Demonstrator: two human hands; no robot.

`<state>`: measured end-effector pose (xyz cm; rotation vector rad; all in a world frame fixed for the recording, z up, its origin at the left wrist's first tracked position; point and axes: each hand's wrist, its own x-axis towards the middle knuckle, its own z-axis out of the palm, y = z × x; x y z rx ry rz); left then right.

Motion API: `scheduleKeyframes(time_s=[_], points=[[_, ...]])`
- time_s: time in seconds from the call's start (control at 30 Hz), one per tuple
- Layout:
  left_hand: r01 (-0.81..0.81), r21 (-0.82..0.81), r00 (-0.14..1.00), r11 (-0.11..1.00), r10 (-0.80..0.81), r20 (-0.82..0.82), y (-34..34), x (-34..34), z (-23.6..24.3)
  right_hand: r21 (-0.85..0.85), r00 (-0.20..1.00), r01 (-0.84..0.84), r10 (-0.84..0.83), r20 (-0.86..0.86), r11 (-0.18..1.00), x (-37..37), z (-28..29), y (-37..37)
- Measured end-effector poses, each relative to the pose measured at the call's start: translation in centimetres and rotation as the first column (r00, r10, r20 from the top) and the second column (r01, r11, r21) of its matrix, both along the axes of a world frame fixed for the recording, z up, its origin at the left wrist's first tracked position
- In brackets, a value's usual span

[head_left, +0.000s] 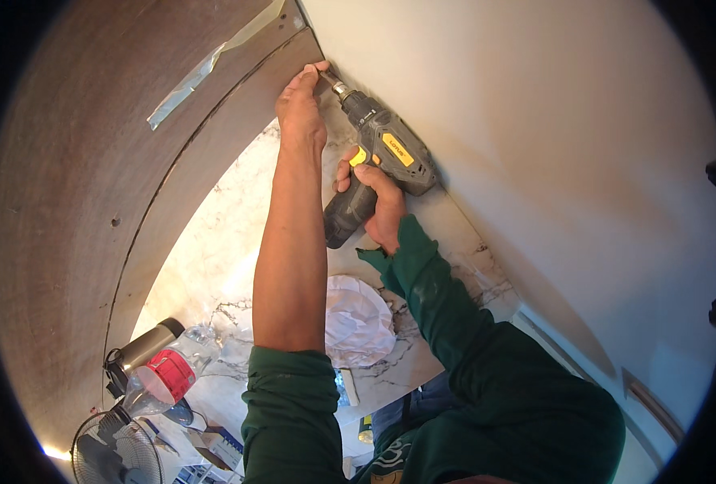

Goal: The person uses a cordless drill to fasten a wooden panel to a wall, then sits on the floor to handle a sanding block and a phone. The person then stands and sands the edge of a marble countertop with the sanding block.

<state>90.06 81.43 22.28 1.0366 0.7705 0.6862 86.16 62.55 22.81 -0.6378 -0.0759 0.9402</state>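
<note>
A black and grey cordless drill (374, 149) with yellow patches is in my right hand (378, 198). My fingers wrap round its handle, with the index finger at the yellow trigger. The drill points up and left, to the corner where the brown wooden panel (164, 153) meets the pale wall (535, 161). At its tip, my left hand (300, 105) is closed in a pinch beside the drill bit (328, 78). Whatever those fingertips hold is too small to make out. A dark seam runs along the panel, and a strip of tape (188, 89) sticks to it.
Below lies a marble-patterned surface (221, 210) with a crumpled white cloth (358, 323) on it. At lower left are a clear plastic bottle (136, 395) with a red label, a metallic flask (150, 343) and a fan (116, 456). A handle-like fitting (652, 407) is at lower right.
</note>
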Motion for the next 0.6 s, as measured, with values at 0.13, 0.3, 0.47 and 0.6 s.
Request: scheduleKeyframes(time_s=[0.13, 0.3, 0.47, 0.6], points=[[0.004, -0.039, 0.998, 0.999, -0.001, 0.067, 0.4, 0.1, -0.1, -0.001, 0.999, -0.02, 0.02, -0.028, 1.0, 0.1, 0.0, 0.2], [-0.028, -0.085, 0.998, 0.996, 0.032, 0.046, 0.6, 0.4, -0.3, -0.009, 0.998, -0.058, 0.057, -0.041, 0.998, 0.4, -0.1, 0.2], [0.014, -0.087, 0.998, 0.996, -0.009, 0.059, 1.2, 0.7, -0.3, -0.037, 0.998, -0.058, 0.057, -0.037, 0.998, 0.6, 0.2, 0.1], [0.032, -0.145, 0.996, 0.989, -0.02, 0.082, 1.7, 0.5, -0.6, -0.015, 0.996, -0.062, 0.061, -0.057, 0.998, 0.6, 0.2, 0.0]])
